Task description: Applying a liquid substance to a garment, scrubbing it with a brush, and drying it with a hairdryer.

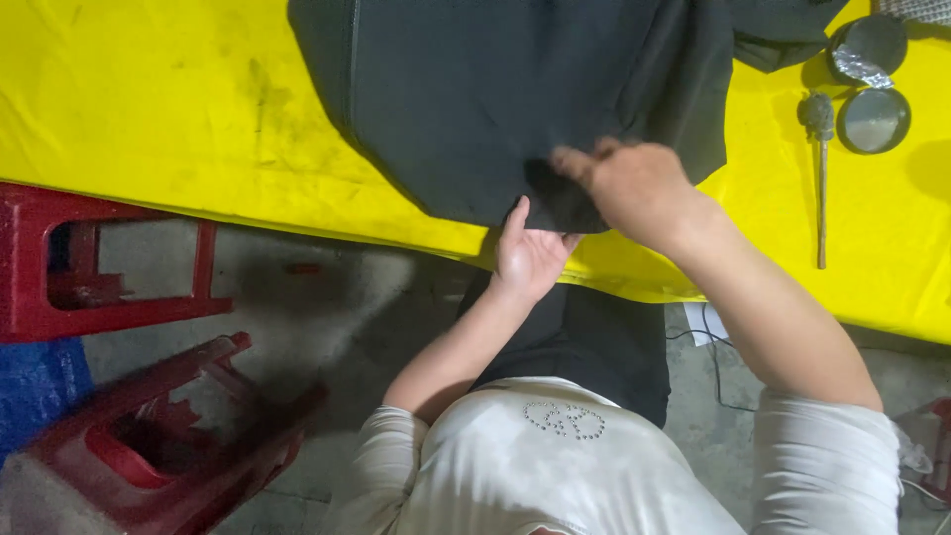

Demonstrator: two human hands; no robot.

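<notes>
**At the table's near edge, both hands on dark cloth**

Over the yellow-covered table [149,109], a dark grey fabric garment [475,89] lay spread, its lower corner hanging past the near edge. The right hand [634,188] pressed down on that corner, fingers curled together and pinching a fold of the cloth. The left hand [527,253] came up from below the edge, fingers loosely apart, palm against the underside of the corner. Well apart to the right lay a wooden-handled brush [820,149] beside two round metal lids [872,84].
</notes>
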